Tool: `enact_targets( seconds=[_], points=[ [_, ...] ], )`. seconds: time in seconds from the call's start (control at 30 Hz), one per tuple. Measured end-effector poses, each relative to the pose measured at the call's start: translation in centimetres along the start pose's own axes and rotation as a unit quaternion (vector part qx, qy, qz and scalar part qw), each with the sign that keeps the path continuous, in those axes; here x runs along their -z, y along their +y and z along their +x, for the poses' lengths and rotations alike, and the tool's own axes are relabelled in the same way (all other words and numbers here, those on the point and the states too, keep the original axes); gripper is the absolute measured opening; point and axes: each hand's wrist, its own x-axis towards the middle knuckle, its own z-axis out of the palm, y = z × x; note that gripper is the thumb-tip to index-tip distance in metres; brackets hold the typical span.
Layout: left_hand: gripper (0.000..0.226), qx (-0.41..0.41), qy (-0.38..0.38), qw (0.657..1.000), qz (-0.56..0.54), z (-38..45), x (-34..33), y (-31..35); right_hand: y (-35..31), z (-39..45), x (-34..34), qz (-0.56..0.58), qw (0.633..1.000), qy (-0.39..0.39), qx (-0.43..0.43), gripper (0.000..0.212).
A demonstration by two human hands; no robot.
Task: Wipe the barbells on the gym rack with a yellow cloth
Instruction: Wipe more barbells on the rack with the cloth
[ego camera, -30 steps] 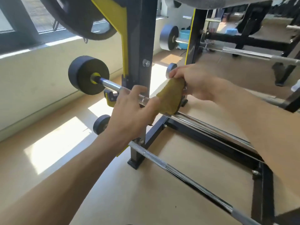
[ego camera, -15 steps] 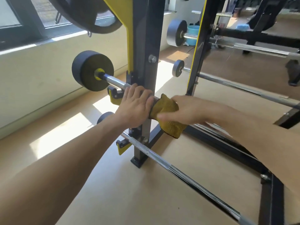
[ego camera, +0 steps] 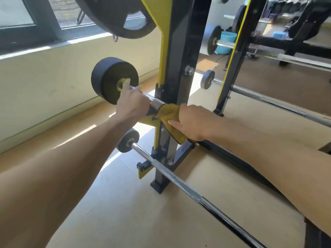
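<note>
Yellow cloth (ego camera: 170,119) is lying bunched over the chrome barbell (ego camera: 156,102) just beside the rack's dark upright (ego camera: 179,68), near the picture's centre. The right hand (ego camera: 192,122), at the cloth's 3 o'clock, is closing around cloth and bar together. The left hand (ego camera: 132,102), at the cloth's 9 o'clock, is gripping the bare bar next to the black end weight (ego camera: 111,81). A lower barbell (ego camera: 179,179) is resting on the rack at 6 o'clock, running toward 5 o'clock over the pale floor (ego camera: 125,212).
</note>
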Motion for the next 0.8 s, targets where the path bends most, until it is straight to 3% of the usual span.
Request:
enact_targets(
  seconds=[0.13, 0.23, 0.33, 0.47, 0.57, 0.63, 0.67, 0.73, 0.8],
  points=[
    [0.021, 0.006, -0.037, 0.999, -0.017, 0.7, 0.7, 0.1, -2.4, 3.5, -0.5, 0.017, 0.998, 0.055, -0.009, 0.038],
    [0.016, 0.009, -0.009, 0.998, -0.063, 0.5, 0.6, -0.4, -2.2, 3.3, -0.9, -0.013, 0.999, 0.047, 0.006, 0.046],
    [0.009, 0.015, 0.011, 0.995, -0.096, 0.6, 0.1, -0.8, 0.7, -0.1, -0.7, -0.009, 0.999, -0.009, 0.043, 0.053],
    [0.023, 0.012, 0.021, 0.992, -0.128, 0.8, 0.0, -0.7, 5.6, -5.9, 1.2, 0.035, 0.99, -0.132, 0.018, 0.032],
    [0.02, 0.022, 0.013, 0.994, -0.107, 0.7, -0.2, -0.5, 6.9, -6.9, 2.4, 0.064, 0.982, -0.179, -0.006, 0.052],
    [0.017, 0.042, -0.012, 0.994, -0.096, 1.1, 0.1, -0.2, 6.0, -6.1, 1.8, 0.062, 0.984, -0.167, -0.02, 0.074],
    [0.019, 0.056, -0.025, 0.992, -0.107, 1.4, 0.5, 0.0, 5.3, -5.5, 1.3, 0.039, 0.988, -0.151, -0.023, 0.073],
    [0.031, 0.028, -0.079, 0.992, -0.099, 1.8, 1.3, 0.7, 3.9, -4.1, 0.3, -0.008, 0.996, -0.092, -0.014, 0.054],
    [0.035, 0.032, -0.086, 0.99, -0.112, 2.2, 1.6, 1.3, 2.8, -2.8, -0.1, -0.013, 0.998, -0.066, -0.008, 0.038]
  ],
)
